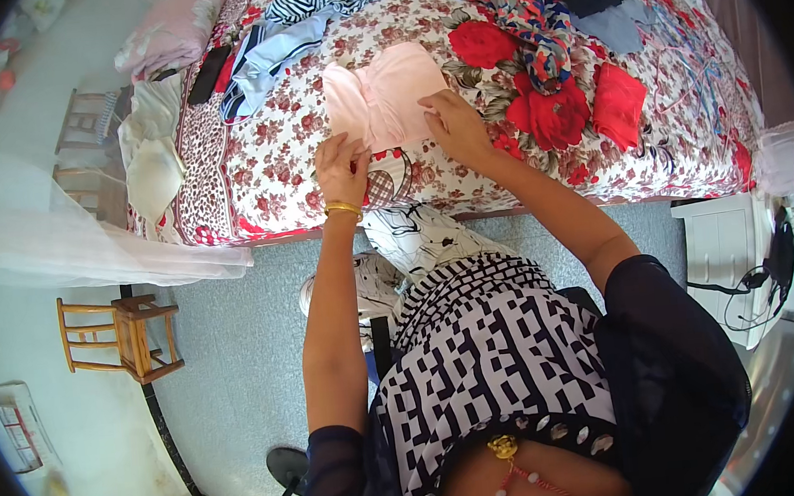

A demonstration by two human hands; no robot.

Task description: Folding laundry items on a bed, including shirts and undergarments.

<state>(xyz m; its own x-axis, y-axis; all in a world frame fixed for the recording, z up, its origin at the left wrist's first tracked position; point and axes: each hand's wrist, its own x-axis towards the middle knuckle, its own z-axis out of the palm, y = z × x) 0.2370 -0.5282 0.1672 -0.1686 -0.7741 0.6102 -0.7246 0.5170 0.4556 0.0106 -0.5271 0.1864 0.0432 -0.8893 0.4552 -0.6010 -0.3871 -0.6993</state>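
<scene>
A pale pink garment (396,98) lies on the flowered bedspread in front of me, with gathered folds down its middle. My left hand (343,165) is at its lower left corner, fingers curled over the cloth edge; a gold-coloured bangle circles that wrist. At the garment's right edge, the thumb and forefinger of my right hand (456,128) close together on the fabric. The cloth between the fingertips is partly hidden by both hands.
The flowered bedspread (280,180) also bears a folded red cloth (618,106), a light blue striped garment (277,54), a camouflage-patterned garment (521,7) and a dark phone-like object (209,75). A wooden chair (140,338) stands left; a white cabinet (718,244) stands right.
</scene>
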